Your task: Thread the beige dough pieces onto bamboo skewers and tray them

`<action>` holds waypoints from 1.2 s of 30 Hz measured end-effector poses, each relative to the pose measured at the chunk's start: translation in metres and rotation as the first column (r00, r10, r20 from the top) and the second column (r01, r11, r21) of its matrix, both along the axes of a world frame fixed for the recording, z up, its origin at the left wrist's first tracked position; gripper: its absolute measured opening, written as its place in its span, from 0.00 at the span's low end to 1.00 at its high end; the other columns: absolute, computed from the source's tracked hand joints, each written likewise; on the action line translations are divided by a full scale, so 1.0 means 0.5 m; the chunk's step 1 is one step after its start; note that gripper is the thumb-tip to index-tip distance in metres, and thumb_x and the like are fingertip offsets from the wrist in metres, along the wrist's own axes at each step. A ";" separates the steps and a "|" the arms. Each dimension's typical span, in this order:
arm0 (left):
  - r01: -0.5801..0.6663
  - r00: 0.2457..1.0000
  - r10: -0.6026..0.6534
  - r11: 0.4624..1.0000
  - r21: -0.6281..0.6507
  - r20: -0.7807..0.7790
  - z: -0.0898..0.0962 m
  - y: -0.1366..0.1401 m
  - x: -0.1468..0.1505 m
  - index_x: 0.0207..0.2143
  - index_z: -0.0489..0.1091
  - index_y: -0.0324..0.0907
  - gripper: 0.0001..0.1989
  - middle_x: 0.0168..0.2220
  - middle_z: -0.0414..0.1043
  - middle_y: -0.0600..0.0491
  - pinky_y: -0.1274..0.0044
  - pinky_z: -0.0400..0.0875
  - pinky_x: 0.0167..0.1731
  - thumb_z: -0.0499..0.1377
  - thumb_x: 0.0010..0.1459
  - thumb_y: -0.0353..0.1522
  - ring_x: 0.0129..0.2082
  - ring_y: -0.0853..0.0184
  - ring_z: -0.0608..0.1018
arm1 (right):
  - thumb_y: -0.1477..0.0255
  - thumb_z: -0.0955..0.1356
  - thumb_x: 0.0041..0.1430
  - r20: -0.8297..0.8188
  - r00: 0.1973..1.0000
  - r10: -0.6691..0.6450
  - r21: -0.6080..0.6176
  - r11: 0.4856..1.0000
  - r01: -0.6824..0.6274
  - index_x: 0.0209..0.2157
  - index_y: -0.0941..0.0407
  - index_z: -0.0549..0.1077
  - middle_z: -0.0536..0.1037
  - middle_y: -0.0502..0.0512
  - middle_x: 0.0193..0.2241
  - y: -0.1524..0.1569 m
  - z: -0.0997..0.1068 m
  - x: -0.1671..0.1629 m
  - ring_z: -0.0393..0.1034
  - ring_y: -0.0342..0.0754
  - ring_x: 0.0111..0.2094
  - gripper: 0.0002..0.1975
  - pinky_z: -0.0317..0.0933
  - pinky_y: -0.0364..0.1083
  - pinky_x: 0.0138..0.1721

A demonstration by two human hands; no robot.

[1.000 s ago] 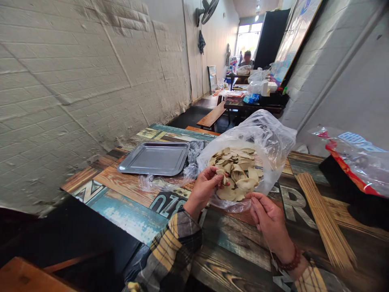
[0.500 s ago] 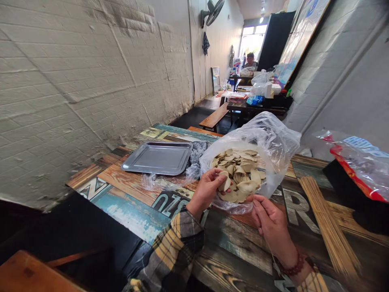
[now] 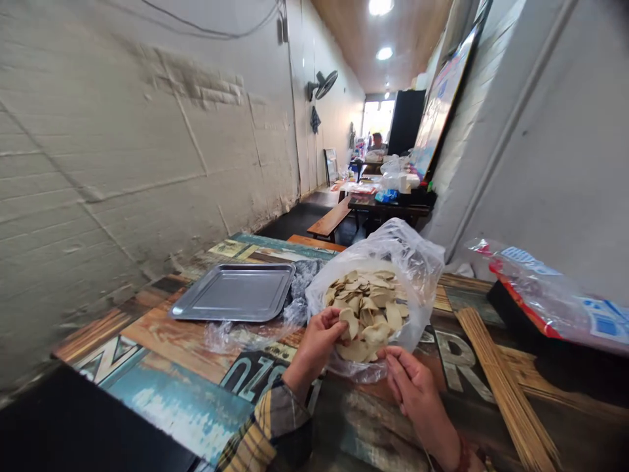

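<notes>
My left hand (image 3: 318, 341) pinches a thin, pale beige slice (image 3: 348, 324) between thumb and fingers, at the near left side of an open clear plastic bag (image 3: 417, 252). Many similar pale slices (image 3: 366, 295) lie heaped in the bag; their exact kind cannot be told. At the bag's near right edge, my right hand (image 3: 410, 380) is closed in a pinch on a thin skewer. Most of the skewer is hidden by the fingers; a little of it shows below the palm. A bundle of bamboo skewers (image 3: 506, 387) lies on the table to the right.
An empty metal tray (image 3: 230, 295) sits left of the bag, beside grey crumpled cloth or plastic (image 3: 304, 282). On the right is a black box (image 3: 515, 311) with red-and-clear packaging. The patchwork wooden table (image 3: 181, 387) runs near a white brick wall; benches and a person are farther back.
The camera has tilted up, so more ceiling shows and the table sits lower in view. Both hands stay at the bag, still pinching the slice and the skewer.
</notes>
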State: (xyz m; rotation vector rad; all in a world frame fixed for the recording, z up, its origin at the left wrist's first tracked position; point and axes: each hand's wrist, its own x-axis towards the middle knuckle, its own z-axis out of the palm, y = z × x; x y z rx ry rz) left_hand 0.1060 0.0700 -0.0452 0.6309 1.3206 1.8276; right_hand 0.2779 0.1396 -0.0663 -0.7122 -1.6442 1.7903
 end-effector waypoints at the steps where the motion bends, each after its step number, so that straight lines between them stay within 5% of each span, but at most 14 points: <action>1: -0.015 1.000 0.015 1.000 -0.006 -0.019 -0.003 0.000 -0.003 0.31 0.71 0.37 0.15 0.25 0.72 0.54 0.82 0.63 0.20 0.68 0.44 0.36 0.21 0.73 0.71 | 0.50 0.67 0.52 0.005 1.000 0.019 -0.009 1.000 -0.019 0.32 0.57 0.73 0.55 0.39 0.11 0.001 -0.001 -0.002 0.45 0.36 0.12 0.23 0.40 0.36 0.11; 6: -0.062 0.996 0.061 0.998 -0.019 -0.067 -0.003 -0.001 -0.003 0.31 0.73 0.38 0.14 0.22 0.69 0.57 0.83 0.58 0.20 0.68 0.44 0.37 0.20 0.76 0.65 | 0.48 0.66 0.54 -0.020 0.997 0.078 -0.003 0.997 -0.078 0.33 0.58 0.72 0.54 0.39 0.12 -0.002 -0.007 -0.005 0.43 0.35 0.13 0.25 0.38 0.36 0.13; 13: -0.089 0.992 0.086 0.995 -0.034 -0.089 0.013 -0.004 0.002 0.35 0.74 0.38 0.17 0.29 0.74 0.53 0.81 0.61 0.26 0.69 0.42 0.37 0.26 0.71 0.71 | 0.47 0.64 0.54 0.027 0.994 0.109 0.003 0.994 -0.109 0.33 0.57 0.72 0.54 0.39 0.11 -0.005 -0.012 -0.004 0.43 0.36 0.12 0.26 0.39 0.37 0.13; 18: -0.020 0.994 0.013 0.998 -0.068 -0.106 0.015 -0.004 -0.001 0.36 0.73 0.36 0.19 0.30 0.75 0.52 0.80 0.63 0.29 0.69 0.40 0.35 0.28 0.69 0.72 | 0.50 0.64 0.57 0.011 0.993 0.116 0.031 0.993 -0.116 0.34 0.58 0.71 0.54 0.39 0.11 -0.001 -0.021 -0.004 0.44 0.36 0.13 0.24 0.41 0.38 0.15; 26: -0.105 0.988 0.098 0.993 -0.057 -0.118 -0.001 -0.003 -0.009 0.29 0.73 0.37 0.15 0.23 0.70 0.56 0.82 0.59 0.25 0.68 0.41 0.37 0.23 0.74 0.67 | 0.49 0.64 0.57 0.024 0.992 0.122 0.017 0.992 -0.123 0.35 0.59 0.71 0.53 0.38 0.12 -0.006 -0.015 -0.001 0.44 0.36 0.13 0.25 0.38 0.39 0.16; 36: -0.158 0.980 0.153 0.987 -0.025 -0.125 0.008 -0.003 -0.007 0.34 0.74 0.37 0.17 0.24 0.71 0.56 0.82 0.60 0.25 0.68 0.42 0.37 0.23 0.74 0.68 | 0.54 0.63 0.60 0.114 0.983 0.141 0.059 0.987 -0.149 0.38 0.59 0.72 0.54 0.39 0.13 -0.012 -0.013 0.020 0.47 0.38 0.15 0.21 0.42 0.40 0.17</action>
